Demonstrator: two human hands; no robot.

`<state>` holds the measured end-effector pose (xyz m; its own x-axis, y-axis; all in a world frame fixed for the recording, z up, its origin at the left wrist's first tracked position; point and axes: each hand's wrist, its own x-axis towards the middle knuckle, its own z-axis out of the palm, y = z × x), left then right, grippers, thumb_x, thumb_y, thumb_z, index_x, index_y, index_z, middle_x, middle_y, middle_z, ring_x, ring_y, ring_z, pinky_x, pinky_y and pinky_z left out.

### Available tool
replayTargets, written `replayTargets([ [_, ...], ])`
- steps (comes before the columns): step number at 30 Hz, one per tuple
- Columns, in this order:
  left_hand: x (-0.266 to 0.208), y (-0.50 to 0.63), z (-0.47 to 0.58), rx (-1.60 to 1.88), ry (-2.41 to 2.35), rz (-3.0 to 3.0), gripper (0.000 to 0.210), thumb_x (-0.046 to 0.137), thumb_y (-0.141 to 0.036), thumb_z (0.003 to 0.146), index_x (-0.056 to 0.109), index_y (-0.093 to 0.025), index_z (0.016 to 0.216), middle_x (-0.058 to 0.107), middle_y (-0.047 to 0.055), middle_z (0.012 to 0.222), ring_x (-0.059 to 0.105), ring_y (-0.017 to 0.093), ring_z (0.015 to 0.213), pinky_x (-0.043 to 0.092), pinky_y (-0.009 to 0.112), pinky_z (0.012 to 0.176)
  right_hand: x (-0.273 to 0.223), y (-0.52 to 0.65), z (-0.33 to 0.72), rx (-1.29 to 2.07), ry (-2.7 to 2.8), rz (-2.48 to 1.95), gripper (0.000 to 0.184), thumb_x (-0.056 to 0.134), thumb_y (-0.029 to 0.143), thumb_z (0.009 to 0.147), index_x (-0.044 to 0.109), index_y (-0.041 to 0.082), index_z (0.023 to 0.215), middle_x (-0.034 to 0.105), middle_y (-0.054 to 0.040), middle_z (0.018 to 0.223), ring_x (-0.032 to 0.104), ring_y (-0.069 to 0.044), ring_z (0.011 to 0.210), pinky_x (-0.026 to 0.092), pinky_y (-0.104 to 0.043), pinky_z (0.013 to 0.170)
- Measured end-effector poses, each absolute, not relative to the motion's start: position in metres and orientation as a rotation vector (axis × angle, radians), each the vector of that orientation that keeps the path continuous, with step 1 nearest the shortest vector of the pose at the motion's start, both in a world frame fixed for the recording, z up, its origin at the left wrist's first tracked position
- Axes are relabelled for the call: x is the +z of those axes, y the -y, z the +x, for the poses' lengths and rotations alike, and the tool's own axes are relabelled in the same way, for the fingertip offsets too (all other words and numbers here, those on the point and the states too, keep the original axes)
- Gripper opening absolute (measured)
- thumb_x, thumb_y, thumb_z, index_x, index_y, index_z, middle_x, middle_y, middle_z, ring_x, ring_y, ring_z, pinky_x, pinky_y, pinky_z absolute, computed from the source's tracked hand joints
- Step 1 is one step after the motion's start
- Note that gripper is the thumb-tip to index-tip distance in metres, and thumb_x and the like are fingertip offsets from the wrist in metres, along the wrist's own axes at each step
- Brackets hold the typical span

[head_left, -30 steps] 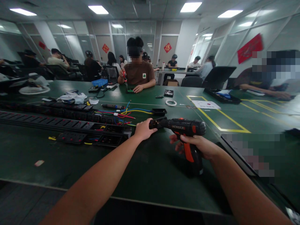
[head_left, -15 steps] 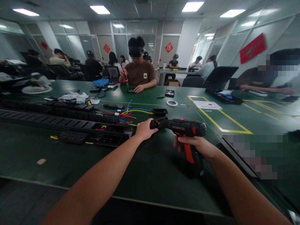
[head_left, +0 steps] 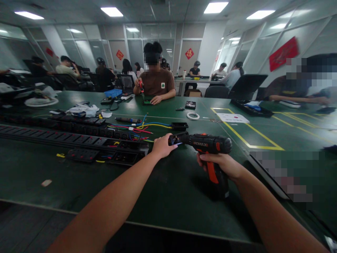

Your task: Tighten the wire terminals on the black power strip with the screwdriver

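Observation:
My right hand (head_left: 219, 162) is wrapped round the grip of a black and orange cordless drill (head_left: 210, 142), which points left. Its nose reaches a small black plastic housing (head_left: 175, 139) that my left hand (head_left: 162, 144) holds closed between fingers and thumb. Whether the bit touches a screw inside cannot be made out. A bluish light shows in the housing's opening. Left of my left hand lie long black power strips (head_left: 79, 135) with rows of sockets. Beyond the housing, a second black box (head_left: 180, 125) has blue, yellow and red wires (head_left: 147, 124) running to it or beside it.
A white ring of tape (head_left: 193, 116) and a small black tray (head_left: 190, 105) lie farther back on the green table (head_left: 158, 196). Across it, a person (head_left: 158, 80) holds a red tool over a green board. Yellow tape marks (head_left: 260, 147) and a paper sheet (head_left: 233, 118) are on the right.
The light inside the housing has become visible, and the housing seems slightly turned. Both hands and the drill stay almost in place.

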<state>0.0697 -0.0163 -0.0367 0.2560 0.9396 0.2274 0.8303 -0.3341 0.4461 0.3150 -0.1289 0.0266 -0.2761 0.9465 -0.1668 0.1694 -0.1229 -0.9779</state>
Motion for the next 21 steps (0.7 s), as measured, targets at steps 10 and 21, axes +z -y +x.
replayTargets([
  [10, -0.0350, 0.0181, 0.0702, 0.656, -1.657, 2.295, 0.060, 0.071, -0.054, 0.089, 0.055, -0.028, 0.140, 0.072, 0.009, 0.130, 0.067, 0.032, 0.119, 0.046, 0.044, 0.102, 0.0278, 0.1308, 0.3116, 1.497, 1.411, -1.274, 0.026, 0.083, 0.039, 0.068, 0.073, 0.018, 0.079, 0.065, -0.0015, 0.068, 0.059, -0.018, 0.061, 0.047, -0.031, 0.060],
  [21, -0.0351, 0.0180, 0.0705, 0.657, -1.660, 2.295, 0.061, 0.071, -0.054, 0.089, 0.054, -0.028, 0.141, 0.072, 0.009, 0.130, 0.067, 0.033, 0.119, 0.046, 0.044, 0.101, 0.0273, 0.1309, 0.3122, 1.487, 1.447, -1.264, 0.025, 0.082, 0.039, 0.069, 0.072, 0.018, 0.078, 0.065, -0.0014, 0.065, 0.059, -0.018, 0.060, 0.048, -0.030, 0.060],
])
